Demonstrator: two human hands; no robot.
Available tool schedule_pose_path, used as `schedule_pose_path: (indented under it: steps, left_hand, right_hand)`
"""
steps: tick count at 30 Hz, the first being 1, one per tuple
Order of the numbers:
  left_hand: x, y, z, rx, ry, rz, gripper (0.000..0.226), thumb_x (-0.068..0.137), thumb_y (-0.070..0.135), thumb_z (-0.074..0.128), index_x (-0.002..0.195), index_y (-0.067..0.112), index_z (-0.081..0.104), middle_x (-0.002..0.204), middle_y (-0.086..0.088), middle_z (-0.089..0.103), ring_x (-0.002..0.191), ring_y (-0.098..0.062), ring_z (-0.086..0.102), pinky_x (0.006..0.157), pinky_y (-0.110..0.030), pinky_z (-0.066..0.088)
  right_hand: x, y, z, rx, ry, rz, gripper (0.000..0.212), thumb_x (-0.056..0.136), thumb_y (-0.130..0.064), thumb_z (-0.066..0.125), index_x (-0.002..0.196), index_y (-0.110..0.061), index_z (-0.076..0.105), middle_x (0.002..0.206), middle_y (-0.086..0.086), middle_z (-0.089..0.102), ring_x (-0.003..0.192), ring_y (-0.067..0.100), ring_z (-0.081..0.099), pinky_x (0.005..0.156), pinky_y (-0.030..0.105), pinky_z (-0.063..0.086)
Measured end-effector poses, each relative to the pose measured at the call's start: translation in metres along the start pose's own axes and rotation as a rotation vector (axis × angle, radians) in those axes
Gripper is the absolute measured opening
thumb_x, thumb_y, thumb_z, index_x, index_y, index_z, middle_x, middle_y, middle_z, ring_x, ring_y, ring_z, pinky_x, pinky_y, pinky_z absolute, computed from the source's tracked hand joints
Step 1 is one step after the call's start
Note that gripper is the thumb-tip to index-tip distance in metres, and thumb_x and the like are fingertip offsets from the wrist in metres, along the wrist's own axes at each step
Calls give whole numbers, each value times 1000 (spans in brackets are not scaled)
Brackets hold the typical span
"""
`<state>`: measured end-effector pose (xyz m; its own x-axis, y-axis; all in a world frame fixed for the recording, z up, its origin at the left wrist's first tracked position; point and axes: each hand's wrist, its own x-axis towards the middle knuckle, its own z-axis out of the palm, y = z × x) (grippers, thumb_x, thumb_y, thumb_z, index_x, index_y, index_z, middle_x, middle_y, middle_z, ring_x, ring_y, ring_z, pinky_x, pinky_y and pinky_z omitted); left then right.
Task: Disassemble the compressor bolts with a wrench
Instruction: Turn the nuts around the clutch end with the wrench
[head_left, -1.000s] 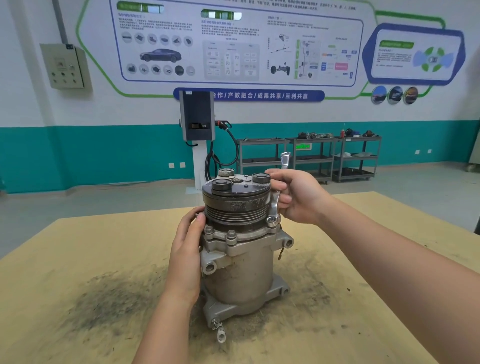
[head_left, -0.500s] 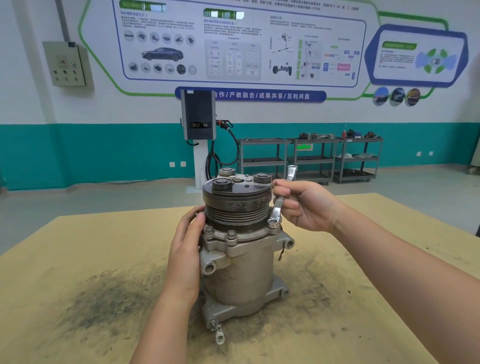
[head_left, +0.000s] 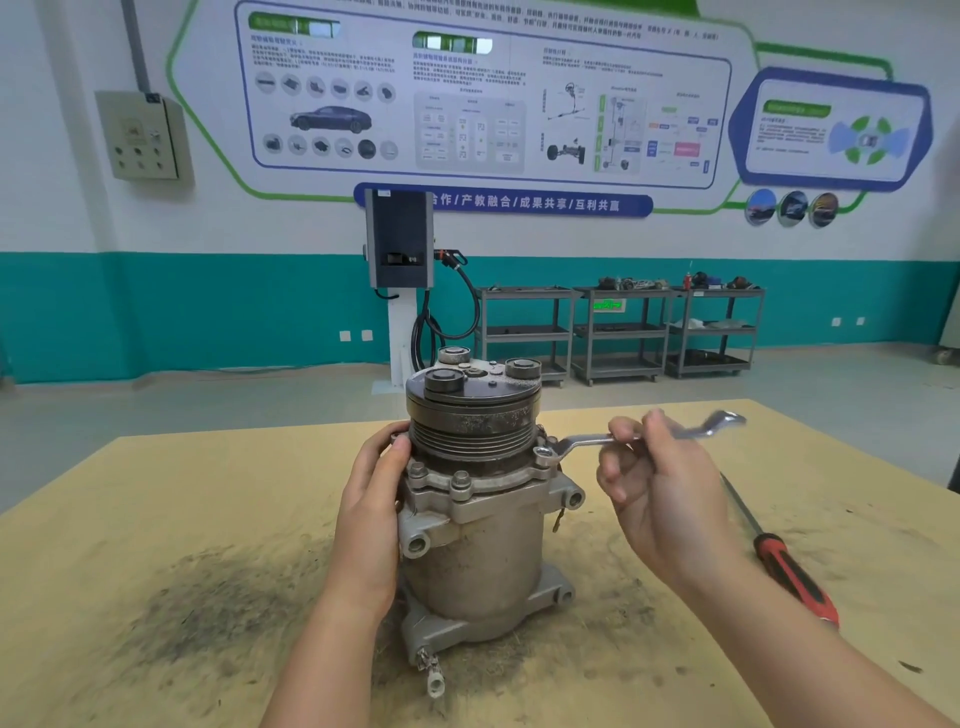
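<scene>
A grey metal compressor (head_left: 478, 545) stands upright in the middle of the wooden table, with a dark pulley on top and a flange ringed by bolts (head_left: 461, 479). My left hand (head_left: 371, 512) presses flat against the compressor's left side, fingers up by the pulley. My right hand (head_left: 657, 493) grips the shaft of a silver ring wrench (head_left: 587, 441). The wrench lies almost level, pointing right. Its ring end sits on a flange bolt at the compressor's right side.
A red-handled screwdriver (head_left: 789, 571) lies on the table (head_left: 156, 519) to the right of my right arm. Dark grime stains the tabletop left of the compressor. A charging post and grey shelf carts stand by the far wall.
My right hand has swung the wrench handle from nearly upright beside the pulley down and out to the right, with the ring end staying on the flange bolt. The left hand stays put.
</scene>
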<state>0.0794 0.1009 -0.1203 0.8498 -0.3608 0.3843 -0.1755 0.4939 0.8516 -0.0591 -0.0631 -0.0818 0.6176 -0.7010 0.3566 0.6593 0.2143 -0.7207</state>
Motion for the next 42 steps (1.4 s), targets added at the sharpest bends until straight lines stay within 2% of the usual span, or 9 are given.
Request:
schedule_pose_path:
  steps: [5,10,14,19,24,28,33,37,42]
  left_hand:
    - [-2,3,2,-6,21,-25,24,101,30,49,103,38,72,112,5,72,105,-12,68,82,-32,50]
    - [-2,3,1,-27,33,-23,27,99,29,50,96,41,74,111,5,73,101,-11,69,79,-30,49]
    - [0,2,1,-41,28,-14,27,98,28,50,94,40,74,107,6,74,97,-9,70,72,-23,53]
    - [2,1,1,-54,38,7,28,99,25,51,93,39,75,103,7,75,92,-8,71,68,-23,55]
    - [2,-3,4,-72,60,38,27,99,20,51,93,32,74,99,2,75,89,-10,71,68,-21,55]
    - [7,-6,2,-48,47,11,21,100,21,50,102,27,71,104,3,75,98,-21,66,83,-28,52]
    - [5,-7,-1,-62,11,5,22,95,30,53,101,34,73,111,1,73,101,-13,70,81,-33,48]
    - [7,-10,-3,-63,8,9,21,96,31,53,103,35,73,113,2,73,103,-11,69,83,-33,47]
    - [7,-10,-3,-66,0,11,23,98,28,51,102,33,73,114,0,72,104,-13,69,83,-33,48]
  right_hand:
    - [-41,6,5,-24,22,-279,12,100,-20,36,92,-14,41,77,4,66,51,17,53,44,21,41]
    - [-71,22,16,-214,5,-559,13,94,-46,54,86,-35,53,90,8,69,58,20,56,54,24,47]
    - [-75,32,19,-397,7,-708,18,98,-29,49,88,-42,58,95,-2,69,66,16,61,64,23,50]
    - [-78,35,26,-676,-161,-915,19,98,-36,55,92,-21,64,102,-9,68,92,14,67,76,24,54]
    - [-70,45,57,-868,-260,-986,10,85,-19,70,83,-9,72,90,-3,67,79,16,60,73,28,51]
    - [-63,35,66,-1041,-285,-1038,7,87,-13,66,90,-11,72,90,0,67,81,18,62,74,29,51]
    - [-56,0,52,-593,-47,-679,19,98,-24,45,104,-41,49,81,-5,67,66,7,62,62,22,51]
    - [-37,-15,35,-172,94,-331,21,102,-1,33,103,-19,44,65,4,64,51,16,54,49,22,46]
    - [-16,-16,24,29,128,-124,21,96,5,31,100,-11,43,57,8,59,43,17,48,41,24,40]
